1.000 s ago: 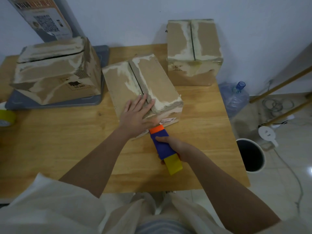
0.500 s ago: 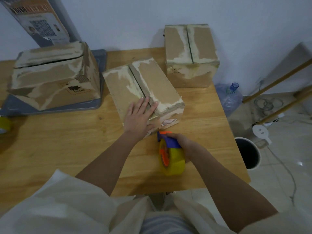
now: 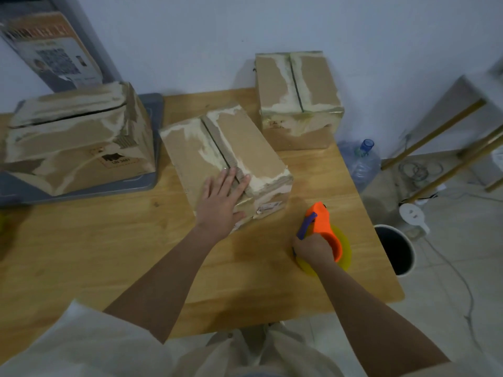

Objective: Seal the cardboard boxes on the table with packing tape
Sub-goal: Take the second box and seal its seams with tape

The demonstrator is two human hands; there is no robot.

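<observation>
Since a second ago, the right hand point(image 3: 313, 247) has carried the tape dispenser point(image 3: 325, 235) away from the near end of the middle cardboard box point(image 3: 226, 156) and now holds it over the wooden table point(image 3: 109, 240) at about four o'clock from that box, clear of it. Its fingers are curled tight around the dispenser's handle; the orange body points away from the person, with a blue part beside it and the yellow tape roll showing beneath the hand. The left hand point(image 3: 221, 201) stays flat on the near end of the middle box, fingers straight and together, pressing across the centre seam where the two top flaps meet. This box sits at the table's centre, angled so its seam runs toward eleven o'clock. A second box point(image 3: 298, 99) stands at one o'clock against the wall, flaps closed. A third, larger box point(image 3: 76, 142) sits at ten o'clock on a grey tray point(image 3: 152, 159). Off the table at three o'clock, a water bottle point(image 3: 363, 159) and a dark round bin point(image 3: 394, 248) stand on the floor.
</observation>
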